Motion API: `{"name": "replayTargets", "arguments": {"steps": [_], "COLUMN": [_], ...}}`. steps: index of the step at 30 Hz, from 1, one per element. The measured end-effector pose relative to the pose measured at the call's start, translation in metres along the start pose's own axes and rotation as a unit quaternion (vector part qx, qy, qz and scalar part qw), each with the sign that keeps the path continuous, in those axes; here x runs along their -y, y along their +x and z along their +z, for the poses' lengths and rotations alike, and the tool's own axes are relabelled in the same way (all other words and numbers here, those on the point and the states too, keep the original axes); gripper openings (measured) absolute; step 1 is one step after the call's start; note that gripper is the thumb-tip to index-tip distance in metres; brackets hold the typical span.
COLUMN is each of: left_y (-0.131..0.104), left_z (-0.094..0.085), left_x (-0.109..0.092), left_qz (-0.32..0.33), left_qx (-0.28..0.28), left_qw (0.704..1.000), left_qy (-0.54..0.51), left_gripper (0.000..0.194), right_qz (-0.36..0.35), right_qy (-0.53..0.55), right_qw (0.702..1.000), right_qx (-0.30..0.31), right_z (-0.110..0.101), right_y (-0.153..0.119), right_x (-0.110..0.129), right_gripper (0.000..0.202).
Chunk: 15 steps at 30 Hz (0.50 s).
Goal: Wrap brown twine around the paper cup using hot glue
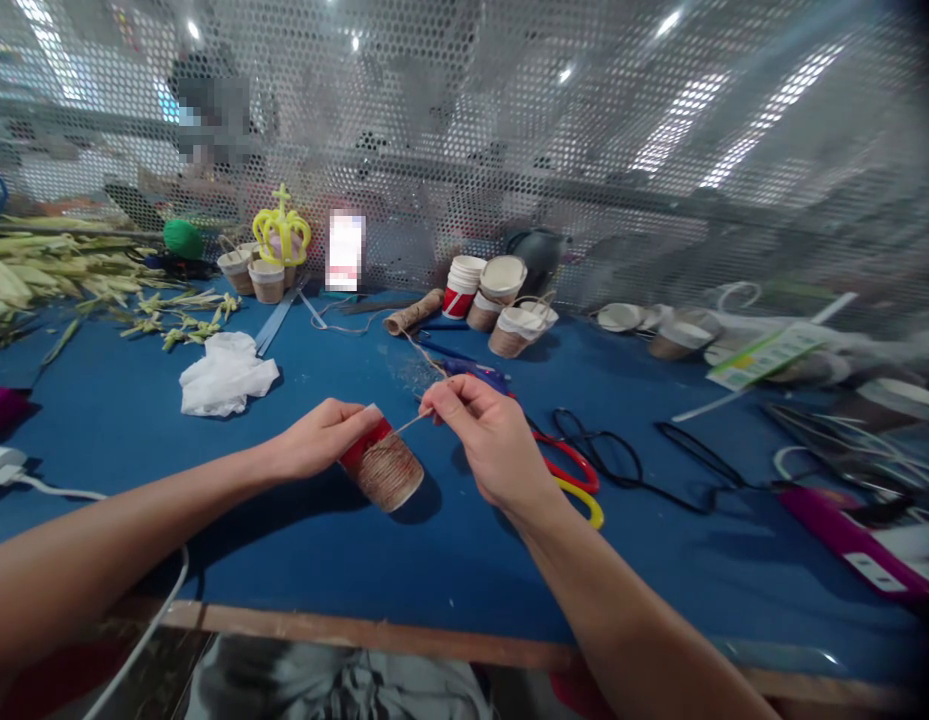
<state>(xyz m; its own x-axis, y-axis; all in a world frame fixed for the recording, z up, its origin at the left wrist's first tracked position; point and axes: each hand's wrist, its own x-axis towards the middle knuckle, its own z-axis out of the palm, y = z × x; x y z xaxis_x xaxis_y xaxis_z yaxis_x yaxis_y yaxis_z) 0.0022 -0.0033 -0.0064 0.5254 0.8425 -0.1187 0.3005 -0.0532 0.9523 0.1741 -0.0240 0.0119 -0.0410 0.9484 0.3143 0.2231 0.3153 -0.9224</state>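
1. Behind the blue table (299,560) stands a gray wall (434,120) with round holes.
2. Over the table, the left hand (321,437) holds a red cup (361,450), wrapped in rough string (391,473).
3. The right hand (498,440) pinches that string.

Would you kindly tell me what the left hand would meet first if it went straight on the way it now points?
Carrying the wrapped cup, the left hand would probably meet the right hand first, at the fingers pinching the twine; depth is unclear.

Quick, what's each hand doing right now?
Left hand: closed, holding the red cup partly wrapped in twine.
Right hand: closed, pinching the twine between thumb and fingers.
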Motion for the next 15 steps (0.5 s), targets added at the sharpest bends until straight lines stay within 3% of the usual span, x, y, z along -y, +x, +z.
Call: {"name": "replayTargets", "arguments": {"steps": [15], "left_y": [-0.008], "left_z": [0.0038], "left_x": [0.0008], "left_qz": [0.048], "left_qx": [0.029], "left_qw": [0.998], "left_qy": [-0.012], "left_gripper": [0.043], "right_qz": [0.018], "right_qy": [-0.036], "right_qw": [0.999], "right_qx": [-0.002], "right_z": [0.0021], "right_y": [0.0049], "right_x": [-0.0097], "right_gripper": [0.023]}}
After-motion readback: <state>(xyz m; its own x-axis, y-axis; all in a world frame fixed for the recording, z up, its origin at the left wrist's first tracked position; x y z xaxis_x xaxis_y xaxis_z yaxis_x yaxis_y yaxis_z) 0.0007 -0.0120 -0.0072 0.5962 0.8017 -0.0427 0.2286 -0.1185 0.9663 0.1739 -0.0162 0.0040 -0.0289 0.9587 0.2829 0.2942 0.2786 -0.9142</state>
